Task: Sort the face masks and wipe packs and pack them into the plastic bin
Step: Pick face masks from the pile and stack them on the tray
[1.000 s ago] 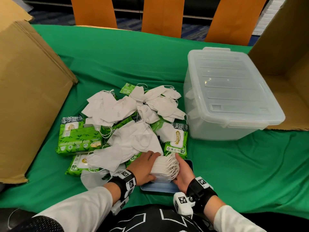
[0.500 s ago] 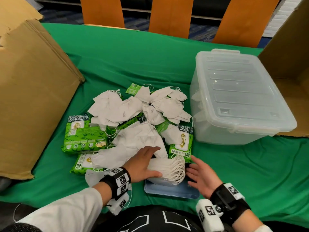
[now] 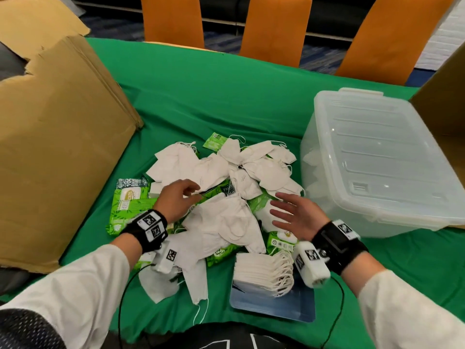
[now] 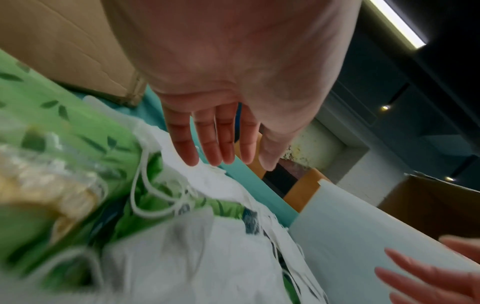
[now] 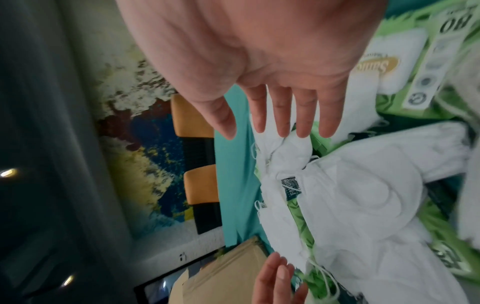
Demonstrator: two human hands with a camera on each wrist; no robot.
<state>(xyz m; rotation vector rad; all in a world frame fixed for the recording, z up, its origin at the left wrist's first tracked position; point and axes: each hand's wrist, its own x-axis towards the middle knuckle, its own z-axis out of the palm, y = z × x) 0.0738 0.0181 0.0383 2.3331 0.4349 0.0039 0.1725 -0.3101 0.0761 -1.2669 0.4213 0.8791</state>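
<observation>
A green-draped surface (image 3: 251, 102) is carrying the jumbled white face masks (image 3: 224, 222) and green wipe packs (image 3: 128, 202); both hands (image 3: 176, 197) (image 3: 297, 215) are being held open, empty, above them, probably for sorting. The lidded clear plastic bin (image 3: 377, 159) is standing nearby.

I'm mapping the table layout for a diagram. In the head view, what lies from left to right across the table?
cardboard box → leftmost green wipe pack → left hand → right hand → plastic bin with its lid on.

Left hand (image 3: 177, 199): fingers loosely extended, reaching toward 1 o'clock. Right hand (image 3: 295, 215): fingers spread straight, pointing 10 o'clock, empty.
</observation>
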